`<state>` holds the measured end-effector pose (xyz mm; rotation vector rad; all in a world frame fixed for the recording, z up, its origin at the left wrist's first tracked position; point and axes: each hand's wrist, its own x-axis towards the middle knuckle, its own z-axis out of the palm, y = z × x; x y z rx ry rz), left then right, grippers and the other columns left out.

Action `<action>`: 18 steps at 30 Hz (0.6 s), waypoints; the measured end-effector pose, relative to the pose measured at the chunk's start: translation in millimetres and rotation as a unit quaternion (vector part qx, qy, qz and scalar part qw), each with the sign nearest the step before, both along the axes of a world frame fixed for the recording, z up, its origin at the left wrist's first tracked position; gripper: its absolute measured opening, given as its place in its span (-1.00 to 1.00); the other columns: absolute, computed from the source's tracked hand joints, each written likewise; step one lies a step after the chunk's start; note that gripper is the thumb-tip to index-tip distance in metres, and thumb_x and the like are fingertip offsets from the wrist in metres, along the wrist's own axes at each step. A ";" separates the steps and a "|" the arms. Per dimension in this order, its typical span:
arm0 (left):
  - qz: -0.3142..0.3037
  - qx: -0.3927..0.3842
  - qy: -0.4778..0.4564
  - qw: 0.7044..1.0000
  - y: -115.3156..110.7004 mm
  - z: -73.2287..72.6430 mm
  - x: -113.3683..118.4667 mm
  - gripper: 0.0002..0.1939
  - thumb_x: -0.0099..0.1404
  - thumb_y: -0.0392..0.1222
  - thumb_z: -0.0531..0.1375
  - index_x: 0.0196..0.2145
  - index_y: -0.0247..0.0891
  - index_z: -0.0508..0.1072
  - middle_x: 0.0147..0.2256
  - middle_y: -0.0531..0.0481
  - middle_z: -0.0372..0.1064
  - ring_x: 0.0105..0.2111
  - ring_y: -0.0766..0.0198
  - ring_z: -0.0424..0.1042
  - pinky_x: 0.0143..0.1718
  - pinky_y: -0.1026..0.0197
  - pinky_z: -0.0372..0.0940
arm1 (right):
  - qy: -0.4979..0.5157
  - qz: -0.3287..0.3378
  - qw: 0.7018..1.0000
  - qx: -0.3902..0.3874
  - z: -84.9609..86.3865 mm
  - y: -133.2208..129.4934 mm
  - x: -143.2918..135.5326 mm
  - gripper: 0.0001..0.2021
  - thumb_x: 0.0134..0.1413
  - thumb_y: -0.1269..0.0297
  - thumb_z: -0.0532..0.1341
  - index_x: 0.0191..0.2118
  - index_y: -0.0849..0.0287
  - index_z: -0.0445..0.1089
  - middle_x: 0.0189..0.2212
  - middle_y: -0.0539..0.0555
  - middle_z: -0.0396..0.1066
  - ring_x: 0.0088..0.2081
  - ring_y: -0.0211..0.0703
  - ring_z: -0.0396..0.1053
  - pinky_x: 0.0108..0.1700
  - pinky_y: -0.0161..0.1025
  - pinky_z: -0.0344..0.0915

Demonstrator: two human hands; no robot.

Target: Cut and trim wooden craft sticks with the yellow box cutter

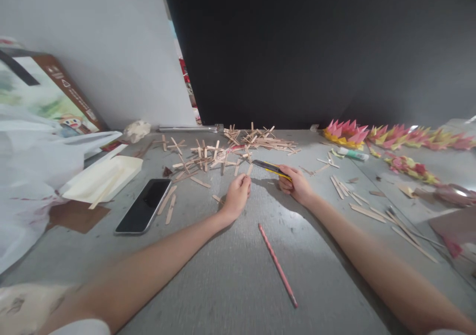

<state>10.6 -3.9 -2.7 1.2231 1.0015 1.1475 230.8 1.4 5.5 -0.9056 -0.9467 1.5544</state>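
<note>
Nearest me, a slender pink pencil-like rod (pixel 278 265) lies at five o'clock on the grey tabletop (pixel 208 280). Beyond, my curled left hand (pixel 237 196) pinches a short flat pale wooden stick (pixel 250 168) at twelve, and my closed right hand (pixel 295 182) grips a yellow-and-black utility knife (pixel 273 168) at two; farther off, crossed pale wooden sticks (pixel 205 158) heap up around twelve.

Utility knife (pixel 274 168) — black and yellow; pencil (pixel 277 263) — pink.
</note>
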 end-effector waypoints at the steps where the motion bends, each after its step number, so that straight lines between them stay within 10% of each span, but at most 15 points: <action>1: 0.002 -0.001 -0.001 1.000 0.0 -0.1 0.2 -0.57 0.36 0.13 0.21 -0.45 -0.16 0.15 -0.57 0.22 -0.02 -0.62 0.43 -0.01 -0.58 0.32 -0.09 | -0.001 -0.001 1.000 0.003 -0.4 0.2 0.1 -0.67 0.14 0.00 0.43 -0.24 0.10 0.37 -0.74 -0.25 -0.01 -0.67 -0.36 -0.17 -0.67 -0.39 -0.08; 18: -0.027 -0.003 -0.004 1.000 -1.0 -1.8 0.8 -0.57 0.40 0.24 0.19 -0.36 -0.17 0.26 -0.63 0.26 -0.04 -0.66 0.41 -0.06 -0.63 0.31 -0.07 | -0.007 0.007 1.000 0.004 0.4 -0.6 -0.3 -0.66 0.14 -0.01 0.43 -0.18 0.11 0.39 -0.73 -0.26 -0.01 -0.68 -0.37 -0.17 -0.68 -0.40 -0.09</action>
